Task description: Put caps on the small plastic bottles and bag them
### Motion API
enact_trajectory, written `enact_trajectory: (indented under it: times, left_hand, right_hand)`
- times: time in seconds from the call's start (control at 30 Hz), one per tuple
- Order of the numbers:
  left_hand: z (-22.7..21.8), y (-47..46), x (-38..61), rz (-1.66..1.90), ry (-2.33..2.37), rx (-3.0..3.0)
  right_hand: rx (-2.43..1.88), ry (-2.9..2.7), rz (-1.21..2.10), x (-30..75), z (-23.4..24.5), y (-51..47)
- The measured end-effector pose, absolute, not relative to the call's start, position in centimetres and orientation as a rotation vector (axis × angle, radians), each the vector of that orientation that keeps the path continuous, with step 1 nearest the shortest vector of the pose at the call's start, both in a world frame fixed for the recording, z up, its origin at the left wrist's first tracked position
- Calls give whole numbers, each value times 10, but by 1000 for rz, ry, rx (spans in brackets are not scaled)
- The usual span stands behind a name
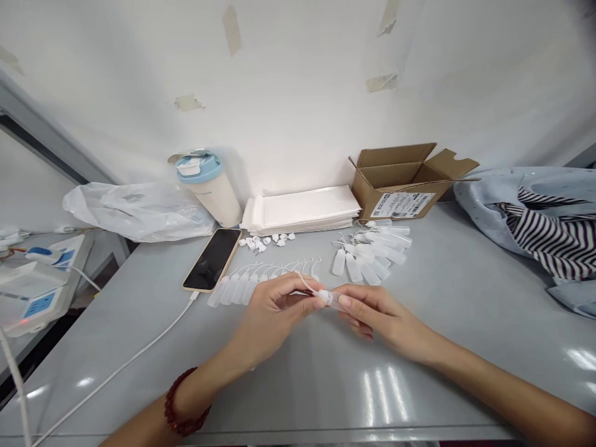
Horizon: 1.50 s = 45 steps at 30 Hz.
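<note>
- Two white electrical units [40, 288] with blue panels sit low at far left, off the table's edge, and a red light glows on the nearer one.
- A smartphone [212, 259] lies dark on the grey table [470, 366], its white charging cable [125, 369] running toward the bottom left. Behind it are a plastic bag [139, 212] and a tumbler [209, 186] with a blue lid.
- A row of translucent squeeze bottles [235, 290] lies side by side just beyond the left hand, near a scatter of small white caps [265, 241].
- The left hand [274, 316], with a red bead bracelet [184, 402] at its wrist, is closed in a pinch on the thin white nozzle [307, 287] of one small squeeze bottle [331, 299].
- The right hand [382, 320] grips that bottle's body with its fingertips. The bottle's long axis runs nearly level across the table between the hands, its body nearer the right hand.
- A stack of white mailers [302, 208] and a loose heap of bottles [377, 251] lie ahead of the hands, beside an open cardboard box [400, 180].
- Pale blue and striped cloth [544, 233] lies bunched at far right.
</note>
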State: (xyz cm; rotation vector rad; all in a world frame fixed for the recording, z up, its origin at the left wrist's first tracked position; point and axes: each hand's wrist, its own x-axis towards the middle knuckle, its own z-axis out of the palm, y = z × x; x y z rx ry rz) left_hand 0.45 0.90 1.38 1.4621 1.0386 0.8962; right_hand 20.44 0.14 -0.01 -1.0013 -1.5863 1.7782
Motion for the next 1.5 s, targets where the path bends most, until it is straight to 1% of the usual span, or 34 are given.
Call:
enact_trajectory:
  times: [0.13, 0.3, 0.37, 0.53, 0.63, 0.73, 0.93, 1.0, 1.07, 1.23, 1.3, 1.4, 1.5]
  left_hand:
    - [14, 10, 3, 778, 1052, 1462]
    - [11, 8, 3, 952, 988, 1852]
    - [10, 8, 3, 979, 959, 1896]
    - [15, 10, 3, 785, 1022, 1454]
    - [19, 11, 3, 673, 1035, 1391]
    - [19, 10, 2, 675, 1027, 1546]
    - [-4, 4, -2, 980, 912, 2294]
    - [-7, 3, -3, 1006, 886, 2341]
    - [-5, 2, -2, 979, 914, 2235]
    - [13, 4, 1, 747, 1048, 1813]
    - [18, 5, 3, 696, 1052, 1698]
    - [20, 6, 4, 655, 1064, 1566]
    - [18, 9, 3, 636, 1063, 1431]
  right_hand:
    - [-1002, -1553, 1827, 203, -1, 2]
    - [-991, -1378, 1962, 202, -3, 5]
    - [-963, -1330, 2008, 202, -4, 6]
    - [-917, -1337, 2004, 203, -2, 5]
    - [-926, -1380, 1979, 203, 0, 4]
    - [-936, -1370, 1988, 203, -1, 4]
    - [-930, -1246, 2089, 204, -4, 8]
    - [-918, -1218, 2118, 204, -4, 8]
    - [-900, -1224, 2103, 204, -4, 8]
    - [-909, -1349, 2017, 204, -4, 7]
    - [-957, -1480, 1922, 203, -2, 6]
    - [-1074, -1742, 1598, 202, 1, 4]
    - [-1152, -1948, 1128, 202, -3, 1]
